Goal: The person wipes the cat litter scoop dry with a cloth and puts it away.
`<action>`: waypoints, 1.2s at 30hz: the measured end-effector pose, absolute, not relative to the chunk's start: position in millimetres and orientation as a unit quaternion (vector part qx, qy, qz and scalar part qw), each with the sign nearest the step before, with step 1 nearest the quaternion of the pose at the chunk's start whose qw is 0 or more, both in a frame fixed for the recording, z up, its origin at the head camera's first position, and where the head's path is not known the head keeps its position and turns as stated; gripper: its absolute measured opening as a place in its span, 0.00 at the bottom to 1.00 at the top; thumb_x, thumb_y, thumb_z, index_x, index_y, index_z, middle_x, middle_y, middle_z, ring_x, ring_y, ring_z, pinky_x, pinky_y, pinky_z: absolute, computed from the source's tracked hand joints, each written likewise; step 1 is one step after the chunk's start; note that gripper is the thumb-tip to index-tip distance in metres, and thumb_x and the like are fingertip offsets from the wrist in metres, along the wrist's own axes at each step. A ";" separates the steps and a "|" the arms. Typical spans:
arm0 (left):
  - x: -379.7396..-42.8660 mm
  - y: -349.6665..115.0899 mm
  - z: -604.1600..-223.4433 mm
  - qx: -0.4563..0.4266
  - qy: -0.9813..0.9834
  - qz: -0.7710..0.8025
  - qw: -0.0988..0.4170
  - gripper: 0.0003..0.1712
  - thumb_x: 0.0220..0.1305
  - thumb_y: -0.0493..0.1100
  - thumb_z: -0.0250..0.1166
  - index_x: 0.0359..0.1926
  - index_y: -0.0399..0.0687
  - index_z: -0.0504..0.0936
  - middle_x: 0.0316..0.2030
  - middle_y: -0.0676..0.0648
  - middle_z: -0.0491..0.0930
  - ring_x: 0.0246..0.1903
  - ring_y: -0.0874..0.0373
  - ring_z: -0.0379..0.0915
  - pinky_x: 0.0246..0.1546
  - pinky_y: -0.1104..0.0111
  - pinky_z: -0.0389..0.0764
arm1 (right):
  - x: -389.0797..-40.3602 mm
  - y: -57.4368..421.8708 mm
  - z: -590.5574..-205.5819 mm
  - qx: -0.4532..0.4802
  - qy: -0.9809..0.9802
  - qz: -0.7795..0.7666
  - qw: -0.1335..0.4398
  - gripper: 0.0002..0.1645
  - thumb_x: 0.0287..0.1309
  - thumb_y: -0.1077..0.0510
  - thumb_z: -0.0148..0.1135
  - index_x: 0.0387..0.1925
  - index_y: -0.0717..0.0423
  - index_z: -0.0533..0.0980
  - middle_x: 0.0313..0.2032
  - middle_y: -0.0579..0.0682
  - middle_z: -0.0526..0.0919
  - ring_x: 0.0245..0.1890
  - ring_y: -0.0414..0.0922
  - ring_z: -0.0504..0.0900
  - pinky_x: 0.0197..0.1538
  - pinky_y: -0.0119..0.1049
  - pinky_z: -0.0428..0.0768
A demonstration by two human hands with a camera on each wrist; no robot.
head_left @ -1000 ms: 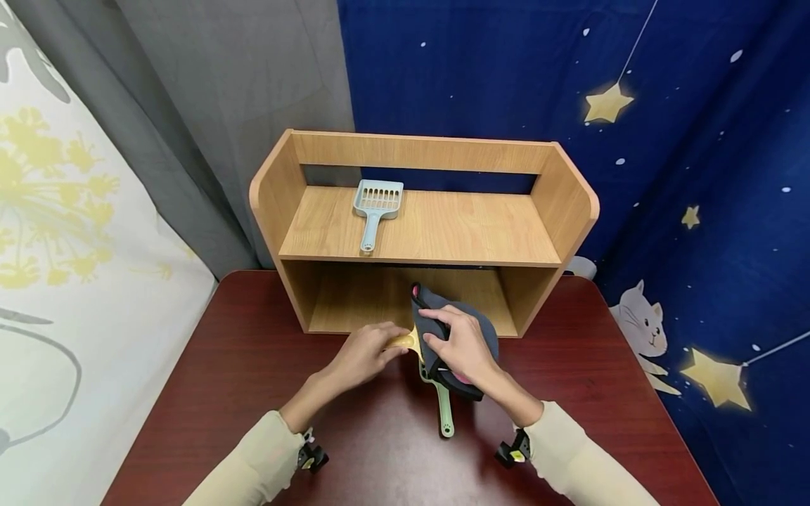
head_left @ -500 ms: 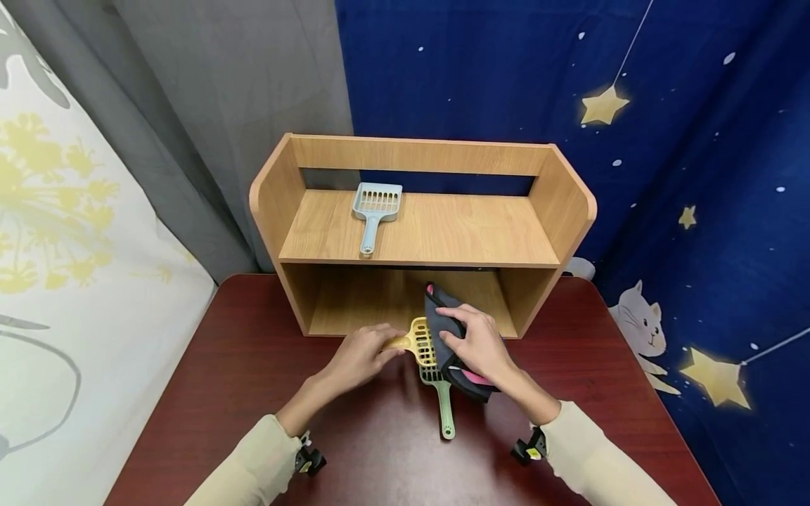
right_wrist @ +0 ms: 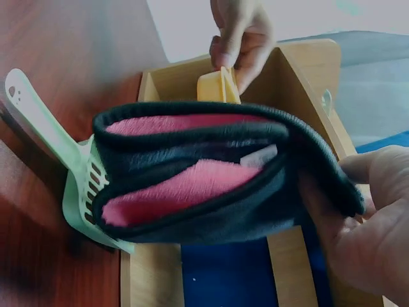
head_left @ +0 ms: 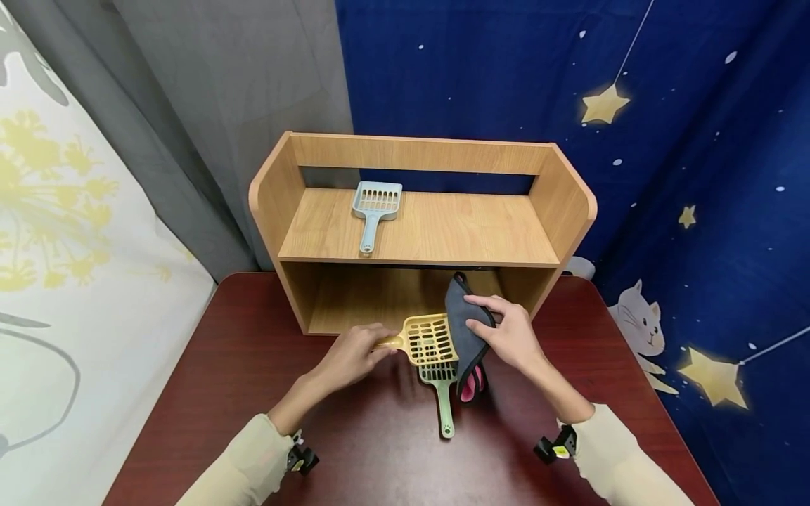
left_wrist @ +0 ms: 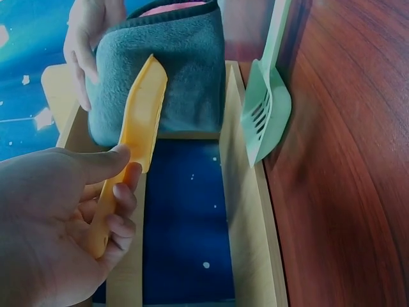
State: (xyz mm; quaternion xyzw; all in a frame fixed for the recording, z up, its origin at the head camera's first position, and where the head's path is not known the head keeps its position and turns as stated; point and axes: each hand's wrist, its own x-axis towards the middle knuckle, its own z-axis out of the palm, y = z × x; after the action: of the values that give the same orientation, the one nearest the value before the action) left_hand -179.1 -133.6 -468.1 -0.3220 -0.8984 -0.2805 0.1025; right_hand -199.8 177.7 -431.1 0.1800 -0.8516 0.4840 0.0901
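My left hand (head_left: 356,357) grips the handle of a yellow slotted litter scoop (head_left: 430,339), its head pointing right. A folded cloth (head_left: 465,327), dark grey outside and pink inside with black edging, is pinched by my right hand (head_left: 509,330) along its right side. The cloth stands against the scoop's far end; in the right wrist view the folded cloth (right_wrist: 211,173) shows its pink layers and a small white tag. On the table below lies a green litter scoop (head_left: 443,400), its head partly hidden under the yellow one and the cloth.
A two-tier wooden shelf (head_left: 418,256) stands at the back of the dark red table (head_left: 380,450). On its upper tier rests a light blue litter scoop (head_left: 373,211). Curtains (head_left: 443,70) hang behind the shelf.
My right hand has drawn the cloth to the right, uncovering the yellow scoop's slotted head and more of the green scoop. The left hand has shifted slightly left, keeping its grip.
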 end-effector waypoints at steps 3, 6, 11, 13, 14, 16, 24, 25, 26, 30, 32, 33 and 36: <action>-179.2 -136.4 -466.4 -0.318 -0.894 -0.301 0.098 0.17 0.66 0.36 0.74 0.53 0.31 0.87 0.44 0.41 0.90 0.42 0.48 0.87 0.45 0.56 0.86 | -198.7 182.9 -427.0 0.178 -0.835 0.514 0.087 0.26 0.59 0.67 0.76 0.60 0.55 0.85 0.48 0.56 0.87 0.40 0.42 0.87 0.39 0.26 0.82; -179.9 -139.3 -464.3 -0.311 -0.893 -0.309 0.100 0.16 0.66 0.35 0.74 0.52 0.32 0.88 0.42 0.42 0.90 0.38 0.53 0.85 0.42 0.60 0.85 | -196.7 186.8 -425.7 0.184 -0.820 0.533 0.100 0.25 0.59 0.68 0.76 0.59 0.57 0.85 0.46 0.58 0.86 0.38 0.38 0.86 0.38 0.25 0.82; -181.8 -143.9 -460.7 -0.297 -0.896 -0.311 0.110 0.17 0.65 0.36 0.75 0.53 0.32 0.88 0.41 0.45 0.89 0.35 0.59 0.80 0.39 0.61 0.83 | -192.3 190.5 -430.0 0.200 -0.796 0.554 0.142 0.26 0.57 0.71 0.76 0.58 0.61 0.85 0.45 0.60 0.86 0.35 0.34 0.81 0.37 0.22 0.80; -182.4 -145.6 -459.2 -0.291 -0.896 -0.315 0.113 0.17 0.66 0.36 0.74 0.53 0.32 0.88 0.40 0.45 0.89 0.34 0.60 0.79 0.38 0.61 0.82 | -190.2 190.9 -432.2 0.204 -0.793 0.551 0.163 0.26 0.56 0.74 0.76 0.57 0.64 0.85 0.44 0.61 0.86 0.31 0.33 0.76 0.34 0.20 0.76; -182.7 -146.3 -458.6 -0.288 -0.897 -0.316 0.115 0.17 0.66 0.36 0.74 0.53 0.32 0.88 0.40 0.45 0.89 0.34 0.60 0.78 0.38 0.61 0.82 | -189.1 190.8 -433.3 0.205 -0.793 0.548 0.171 0.26 0.55 0.75 0.75 0.57 0.65 0.85 0.44 0.62 0.85 0.30 0.34 0.75 0.33 0.20 0.74; -183.1 -147.2 -457.5 -0.283 -0.896 -0.319 0.119 0.16 0.66 0.36 0.74 0.53 0.31 0.88 0.39 0.45 0.89 0.33 0.59 0.78 0.38 0.61 0.82 | -187.3 189.3 -436.2 0.208 -0.791 0.544 0.184 0.26 0.54 0.77 0.75 0.56 0.68 0.84 0.43 0.64 0.85 0.27 0.33 0.71 0.30 0.21 0.72; -184.4 -141.7 -456.2 -0.286 -0.885 -0.350 0.111 0.16 0.67 0.34 0.73 0.53 0.30 0.87 0.43 0.41 0.90 0.42 0.50 0.86 0.45 0.52 0.85 | -175.9 168.6 -447.8 0.238 -0.747 0.596 0.173 0.27 0.53 0.79 0.74 0.56 0.65 0.84 0.45 0.61 0.83 0.37 0.35 0.83 0.35 0.25 0.83; -184.3 -140.3 -456.0 -0.286 -0.885 -0.350 0.111 0.16 0.67 0.34 0.73 0.53 0.30 0.87 0.43 0.41 0.90 0.42 0.50 0.86 0.45 0.52 0.85 | -174.4 165.2 -449.7 0.243 -0.739 0.605 0.169 0.27 0.54 0.79 0.73 0.56 0.66 0.84 0.46 0.62 0.83 0.40 0.37 0.85 0.37 0.27 0.85; -184.0 -138.7 -455.7 -0.286 -0.885 -0.352 0.110 0.16 0.67 0.34 0.73 0.53 0.29 0.87 0.43 0.41 0.90 0.42 0.50 0.86 0.45 0.52 0.85 | -172.8 161.7 -451.5 0.247 -0.734 0.610 0.167 0.27 0.54 0.79 0.73 0.56 0.66 0.83 0.46 0.62 0.82 0.41 0.38 0.85 0.38 0.29 0.86; -183.1 -131.2 -453.9 -0.284 -0.886 -0.350 0.106 0.16 0.68 0.35 0.72 0.54 0.31 0.87 0.42 0.42 0.90 0.40 0.53 0.84 0.43 0.56 0.85 | -166.7 144.9 -460.4 0.255 -0.722 0.620 0.170 0.27 0.54 0.78 0.74 0.57 0.66 0.83 0.48 0.62 0.81 0.44 0.41 0.85 0.39 0.32 0.87; -183.1 -126.8 -452.6 -0.283 -0.888 -0.348 0.103 0.16 0.69 0.36 0.72 0.54 0.31 0.87 0.43 0.43 0.90 0.40 0.54 0.84 0.43 0.57 0.84 | -163.6 135.5 -465.0 0.257 -0.725 0.612 0.183 0.27 0.54 0.76 0.75 0.57 0.65 0.83 0.48 0.61 0.82 0.43 0.42 0.84 0.36 0.30 0.86; -183.5 -124.6 -452.0 -0.283 -0.889 -0.346 0.102 0.16 0.69 0.37 0.71 0.54 0.31 0.87 0.43 0.42 0.90 0.40 0.54 0.84 0.44 0.57 0.84 | -162.2 130.8 -467.0 0.259 -0.725 0.609 0.189 0.27 0.54 0.76 0.75 0.57 0.65 0.83 0.48 0.61 0.82 0.42 0.42 0.83 0.36 0.30 0.86; -184.6 -118.4 -450.5 -0.283 -0.891 -0.340 0.105 0.16 0.70 0.37 0.71 0.55 0.32 0.87 0.44 0.42 0.90 0.42 0.53 0.85 0.45 0.57 0.84 | -157.7 118.0 -471.7 0.269 -0.728 0.595 0.209 0.27 0.53 0.74 0.77 0.56 0.64 0.84 0.47 0.60 0.82 0.41 0.44 0.83 0.34 0.30 0.86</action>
State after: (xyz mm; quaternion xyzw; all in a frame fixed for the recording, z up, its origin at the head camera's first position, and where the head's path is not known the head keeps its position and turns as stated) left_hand -184.6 -118.4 -450.5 -0.2834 -0.8906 -0.3398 0.1048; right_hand -157.7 118.0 -471.7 0.2692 -0.7278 0.5953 0.2085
